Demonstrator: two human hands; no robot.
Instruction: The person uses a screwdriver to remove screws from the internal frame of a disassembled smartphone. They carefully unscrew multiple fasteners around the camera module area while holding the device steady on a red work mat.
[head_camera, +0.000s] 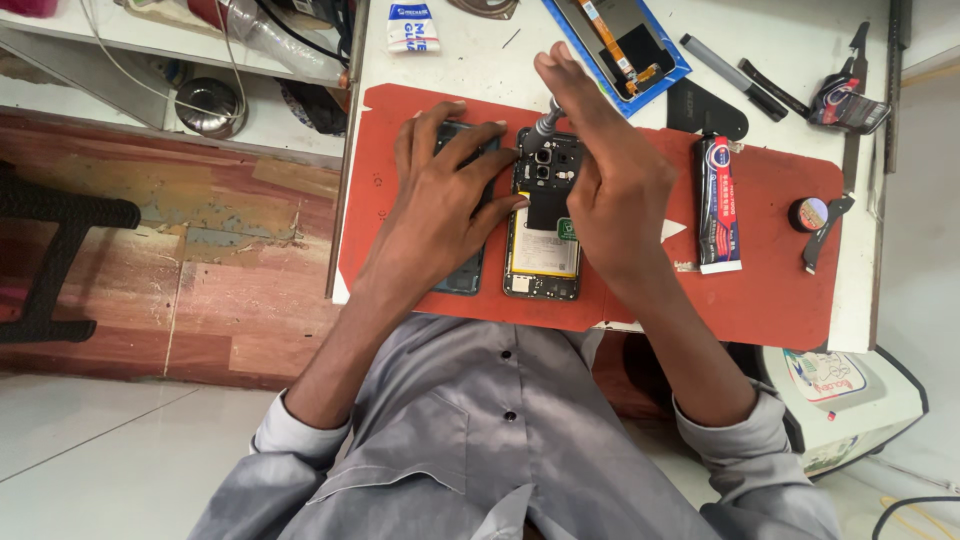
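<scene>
While I look down from the head camera, I count two hands at work over one red mat (780, 290) on the white table (460, 60). My right hand (615, 185) is closed around one screwdriver (547, 124), fingers pinching its grey shaft, the tip set on the far end of one opened phone (543, 225) that lies face down in the middle of the mat, its battery and camera module bare. My left hand (445, 190) is spread flat, fingers open, pressing on one dark back cover (466, 275) just left of the phone, with fingertips touching the phone's left edge. To the right of the phone lies one glue tube (720, 205), red, white and blue, near my right wrist but apart from it. Further right, at the mat's edge, sits one small round tin (808, 213) beside one dark pry tool (828, 232). On the far side of the table I see one display panel in a blue frame (620, 40), two dark pens (745, 72) lying side by side, and one small white packet (408, 27).
</scene>
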